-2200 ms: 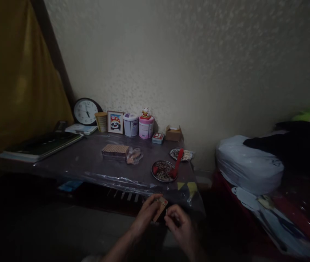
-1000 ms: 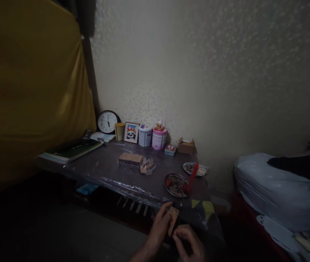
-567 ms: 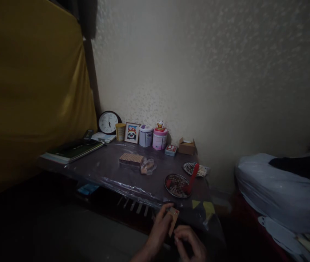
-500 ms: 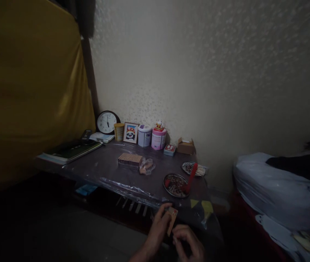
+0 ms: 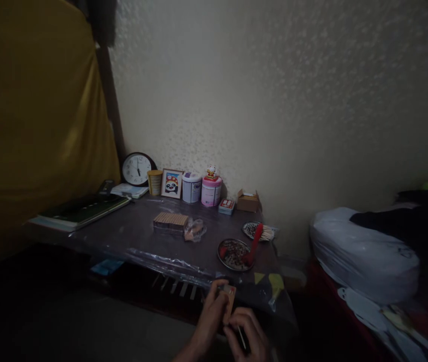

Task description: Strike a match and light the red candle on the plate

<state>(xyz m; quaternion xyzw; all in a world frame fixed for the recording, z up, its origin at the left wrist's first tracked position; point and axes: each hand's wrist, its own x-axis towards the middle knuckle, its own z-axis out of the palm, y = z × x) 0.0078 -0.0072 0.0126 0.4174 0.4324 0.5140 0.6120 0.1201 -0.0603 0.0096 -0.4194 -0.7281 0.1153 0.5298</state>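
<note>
A single head-worn camera looks forward and slightly down from in front of the worktop (image 5: 142, 236), facing the wall behind it, with the hands (image 5: 229, 327) close beneath the lens.

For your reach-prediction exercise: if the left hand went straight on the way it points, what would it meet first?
Probably the plastic-covered table edge just beyond the left hand holding the small box; depth is unclear in the dimness.
</note>
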